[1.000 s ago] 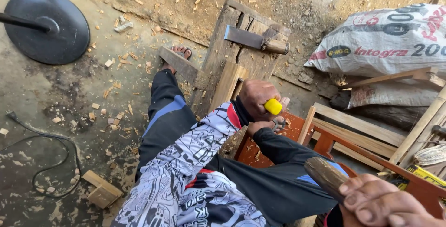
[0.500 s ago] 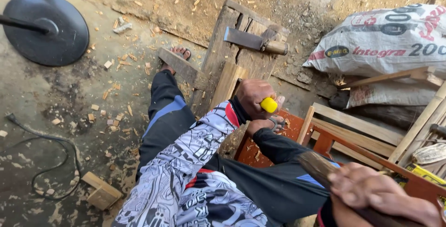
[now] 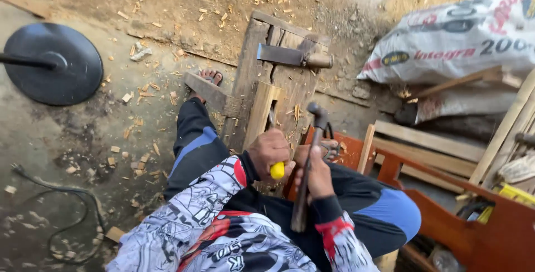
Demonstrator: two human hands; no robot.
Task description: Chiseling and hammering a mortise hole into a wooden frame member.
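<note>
The left hand [image 3: 268,150] has its fingers closed around a tool with a yellow handle [image 3: 277,170]; only the yellow end shows under the fist, and the blade is hidden. The right hand [image 3: 315,174] is just beside it on the right, its fingers clamped on the wooden shaft of a hammer [image 3: 308,172]. The hammer stands almost upright, with its dark metal head [image 3: 319,114] at the far end, above both hands, and the free end of the shaft pointing near, toward the person's body. Both hands are over a red-brown wooden piece [image 3: 348,152], which lies across the person's legs in dark trousers with blue stripes.

Farther away, a frame of old grey planks [image 3: 277,91] lies on the earth floor, and a hatchet [image 3: 292,56] rests on it. A sandalled foot [image 3: 212,77] touches the left side of this frame. At the far left there is a round black base [image 3: 53,63], at the near left a black cable [image 3: 67,224]. At the far right white sacks [image 3: 454,41] lie beside pale wooden boards [image 3: 429,146]. Wood chips are scattered over the floor.
</note>
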